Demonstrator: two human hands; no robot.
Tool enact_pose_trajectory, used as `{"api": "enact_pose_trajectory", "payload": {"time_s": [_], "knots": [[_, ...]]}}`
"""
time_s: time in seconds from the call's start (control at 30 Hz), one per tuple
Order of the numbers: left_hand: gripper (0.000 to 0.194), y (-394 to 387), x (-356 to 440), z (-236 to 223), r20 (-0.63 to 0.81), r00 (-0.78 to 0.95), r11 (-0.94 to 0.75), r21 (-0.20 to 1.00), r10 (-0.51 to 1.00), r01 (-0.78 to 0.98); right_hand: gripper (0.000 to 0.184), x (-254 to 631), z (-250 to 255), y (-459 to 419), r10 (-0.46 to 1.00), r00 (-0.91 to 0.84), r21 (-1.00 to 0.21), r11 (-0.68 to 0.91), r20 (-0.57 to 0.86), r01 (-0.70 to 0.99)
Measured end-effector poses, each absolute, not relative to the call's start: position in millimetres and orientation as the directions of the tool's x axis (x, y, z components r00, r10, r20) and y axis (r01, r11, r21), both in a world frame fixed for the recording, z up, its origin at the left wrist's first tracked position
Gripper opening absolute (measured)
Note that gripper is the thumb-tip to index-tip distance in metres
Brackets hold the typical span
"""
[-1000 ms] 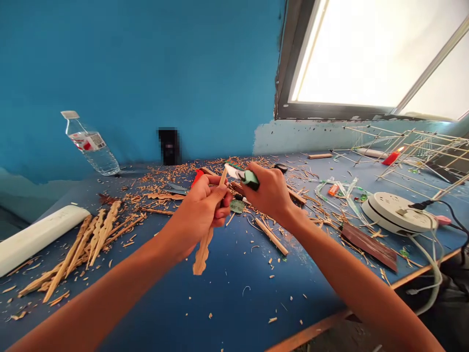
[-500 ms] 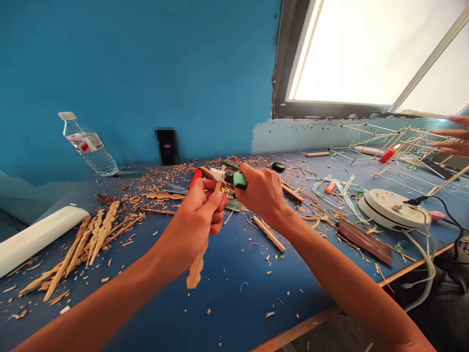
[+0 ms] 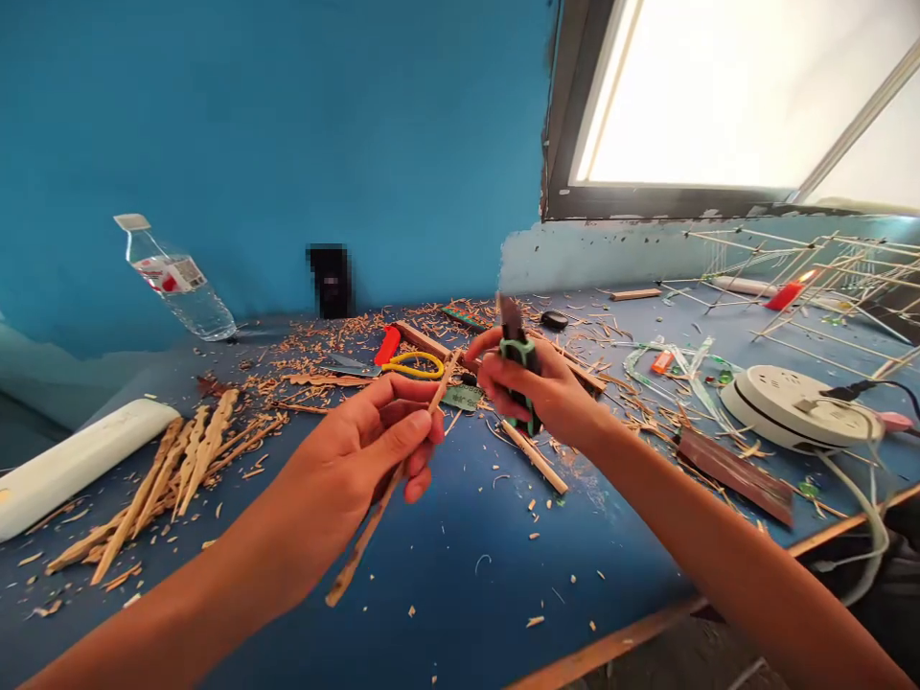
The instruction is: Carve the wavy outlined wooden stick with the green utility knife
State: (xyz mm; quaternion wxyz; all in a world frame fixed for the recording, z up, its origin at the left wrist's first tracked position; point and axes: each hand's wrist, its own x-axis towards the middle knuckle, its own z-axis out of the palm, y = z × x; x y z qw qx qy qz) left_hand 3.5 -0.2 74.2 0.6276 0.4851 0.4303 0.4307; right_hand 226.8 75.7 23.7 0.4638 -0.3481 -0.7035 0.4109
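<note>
My left hand (image 3: 378, 436) pinches a thin wooden strip (image 3: 365, 541) between thumb and fingers; it slants from lower left to upper right, its lower part hanging below the hand. In my right hand (image 3: 557, 388) is a utility knife (image 3: 523, 362) with a black and green handle, its blade pointing up and apart from the strip. Behind the hands lie yellow-handled scissors (image 3: 415, 366), a red-handled tool (image 3: 388, 345) and a green label-like piece (image 3: 464, 396). A loose wooden stick (image 3: 536, 458) rests on the blue table below the knife.
Carved wooden strips (image 3: 194, 450) are piled at the left by a long white object (image 3: 86, 470). A water bottle (image 3: 176, 283) stands near the wall. At right are a round power strip (image 3: 797, 407), a lit red candle (image 3: 786, 293) and a stick frame (image 3: 812, 268). Shavings litter the table.
My right hand has moved the knife away from the strip, to the right, and turned its blade upward. The strip has rotated edge-on, and another person's hand at far right has left view.
</note>
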Motion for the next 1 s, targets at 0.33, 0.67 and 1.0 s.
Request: {"api": "enact_pose_trajectory", "payload": {"time_s": [0.33, 0.67, 1.0], "knots": [[0.056, -6.8, -37.3, 52.7, -0.208, 0.333, 0.074, 0.926, 0.92, 0.371, 0.024, 225.6, 33.7, 31.9, 0.864, -0.276, -0.896, 0.35, 0.421, -0.272], [0.033, -11.3, -48.9, 41.1, 0.203, 0.33, -0.38, 0.635, 0.922, 0.672, 0.021, 234.9, 17.4, 29.8, 0.905, -0.264, -0.935, 0.279, 0.332, -0.219], [0.029, -4.7, -68.5, 28.6, 0.232, 0.309, -0.386, 0.563, 0.922, 0.73, 0.035, 251.0, 0.9, 20.4, 0.927, -0.219, -0.946, 0.32, 0.304, 0.041]]}}
